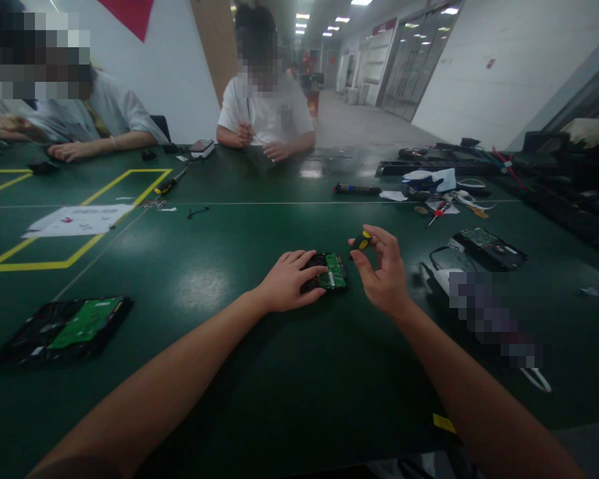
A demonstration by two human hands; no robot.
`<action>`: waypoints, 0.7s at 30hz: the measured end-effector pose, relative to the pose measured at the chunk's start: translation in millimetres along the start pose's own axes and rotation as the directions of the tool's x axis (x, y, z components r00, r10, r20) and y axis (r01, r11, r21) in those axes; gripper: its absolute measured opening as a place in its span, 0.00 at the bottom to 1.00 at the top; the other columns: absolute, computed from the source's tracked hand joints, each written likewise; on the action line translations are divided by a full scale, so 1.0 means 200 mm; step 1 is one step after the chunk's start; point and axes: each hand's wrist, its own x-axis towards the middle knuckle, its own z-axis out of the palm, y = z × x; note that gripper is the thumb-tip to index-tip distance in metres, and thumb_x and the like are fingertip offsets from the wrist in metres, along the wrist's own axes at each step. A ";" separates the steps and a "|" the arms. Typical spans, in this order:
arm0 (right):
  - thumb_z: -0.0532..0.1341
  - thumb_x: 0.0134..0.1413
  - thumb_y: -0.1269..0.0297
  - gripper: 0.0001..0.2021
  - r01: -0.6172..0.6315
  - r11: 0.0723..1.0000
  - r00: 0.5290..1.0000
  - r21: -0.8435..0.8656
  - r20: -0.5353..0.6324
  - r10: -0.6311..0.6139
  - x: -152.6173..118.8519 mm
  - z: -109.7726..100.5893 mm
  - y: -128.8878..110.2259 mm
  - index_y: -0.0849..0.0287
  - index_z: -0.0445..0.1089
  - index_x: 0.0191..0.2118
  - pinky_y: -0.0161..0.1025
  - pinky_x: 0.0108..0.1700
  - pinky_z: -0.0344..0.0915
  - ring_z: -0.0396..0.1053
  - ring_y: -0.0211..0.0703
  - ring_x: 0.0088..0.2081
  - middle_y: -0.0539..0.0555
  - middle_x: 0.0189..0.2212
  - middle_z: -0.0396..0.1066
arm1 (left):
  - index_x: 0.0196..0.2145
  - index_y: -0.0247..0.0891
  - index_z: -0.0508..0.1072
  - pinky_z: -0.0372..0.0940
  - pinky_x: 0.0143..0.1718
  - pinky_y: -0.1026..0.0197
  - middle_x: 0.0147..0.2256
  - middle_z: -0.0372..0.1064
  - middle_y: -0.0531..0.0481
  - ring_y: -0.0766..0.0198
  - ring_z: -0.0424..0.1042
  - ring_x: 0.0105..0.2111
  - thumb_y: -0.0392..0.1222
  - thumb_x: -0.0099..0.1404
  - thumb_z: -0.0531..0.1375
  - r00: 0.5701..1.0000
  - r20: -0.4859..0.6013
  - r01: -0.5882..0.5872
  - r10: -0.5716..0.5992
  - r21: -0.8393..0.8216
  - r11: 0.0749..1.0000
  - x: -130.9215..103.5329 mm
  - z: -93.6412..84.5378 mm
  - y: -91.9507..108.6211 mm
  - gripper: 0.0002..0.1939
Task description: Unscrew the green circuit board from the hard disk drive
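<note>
The left hand [292, 283] is laid with its fingers spread over a black, rectangular hard drive with a green circuit board [335, 271], which is placed flat on a dark green, glossy bench [259, 386]. A short, yellow-and-black screwdriver handle [362, 241] is gripped between the thumb and fingers of the right hand [382, 273], just beside the drive; its tip cannot be made out. The bench is crossed by a thin pale line and marked at left with yellow tape [34, 266], on which a printed white paper sheet [74, 221] is partly laid. A similar drive [82, 326] is seen at near left, another [490, 247] at right. The far edge is occupied by a person in a white shirt [264, 110]. Beyond, a corridor with a pale floor [374, 123] is lit by ceiling lights [342, 20] and bordered by glass doors [414, 60].
</note>
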 end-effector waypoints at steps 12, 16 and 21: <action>0.63 0.67 0.63 0.28 0.017 0.998 1.000 -0.054 -0.013 -0.017 0.01 -0.01 -0.02 0.40 0.58 0.69 0.58 0.60 0.75 0.77 0.52 0.54 0.54 0.59 0.72 | 0.64 0.47 0.72 0.59 0.64 0.33 0.70 0.57 0.38 0.38 0.60 0.67 0.60 0.72 0.59 1.000 0.005 -0.004 0.004 -0.005 1.000 0.00 -0.01 0.00 0.28; 0.63 0.67 0.62 0.28 0.077 0.982 0.997 -0.170 0.034 -0.072 0.02 -0.02 -0.05 0.39 0.59 0.69 0.60 0.59 0.74 0.75 0.54 0.53 0.54 0.57 0.73 | 0.64 0.48 0.72 0.58 0.64 0.33 0.70 0.58 0.39 0.38 0.60 0.67 0.60 0.72 0.60 1.000 -0.001 0.003 -0.003 -0.006 1.000 0.00 0.00 0.00 0.28; 0.58 0.70 0.64 0.29 0.028 0.994 0.997 -0.102 0.071 -0.021 0.02 -0.03 -0.06 0.40 0.54 0.72 0.59 0.63 0.72 0.76 0.53 0.56 0.54 0.57 0.75 | 0.64 0.47 0.72 0.58 0.64 0.33 0.70 0.57 0.38 0.37 0.60 0.66 0.61 0.73 0.59 1.000 0.007 -0.002 0.002 0.000 1.000 0.00 0.00 0.00 0.28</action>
